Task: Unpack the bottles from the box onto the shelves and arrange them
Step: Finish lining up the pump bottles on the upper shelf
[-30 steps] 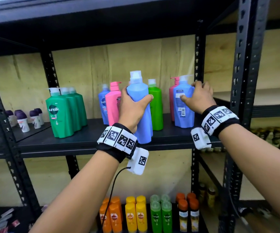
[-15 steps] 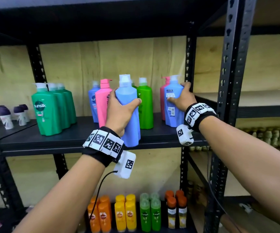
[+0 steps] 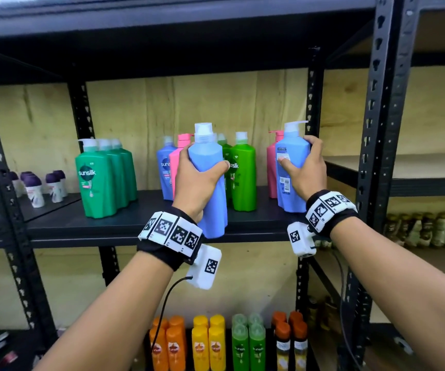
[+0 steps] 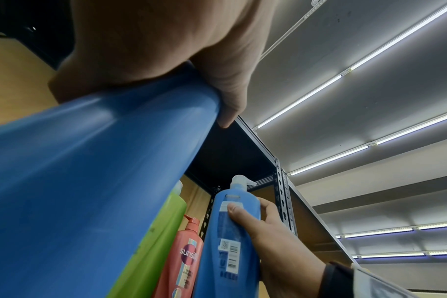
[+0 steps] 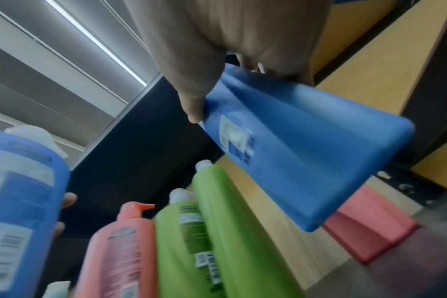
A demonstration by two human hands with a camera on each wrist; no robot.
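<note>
My left hand (image 3: 197, 178) grips a plain blue bottle (image 3: 208, 180) with a white cap, held upright at the front edge of the black shelf (image 3: 125, 223), its base below the shelf edge. My right hand (image 3: 305, 167) grips a second blue pump bottle (image 3: 289, 162) by its shoulder at the right end of the shelf, its barcode label facing me. In the right wrist view this blue pump bottle (image 5: 301, 161) is lifted and tilted. Behind stand a blue bottle (image 3: 164, 170), pink bottles (image 3: 271, 167) and light green bottles (image 3: 242, 180).
Dark green bottles (image 3: 101, 183) stand in a row at the shelf's left. Small purple-capped bottles (image 3: 35, 188) fill the neighbouring shelf. A black upright post (image 3: 376, 129) is close to my right hand. Orange, yellow and green bottles (image 3: 208, 344) line the shelf below.
My right hand has lifted and tilted its blue pump bottle off the shelf. My left hand keeps hold of the plain blue bottle at the shelf's front.
</note>
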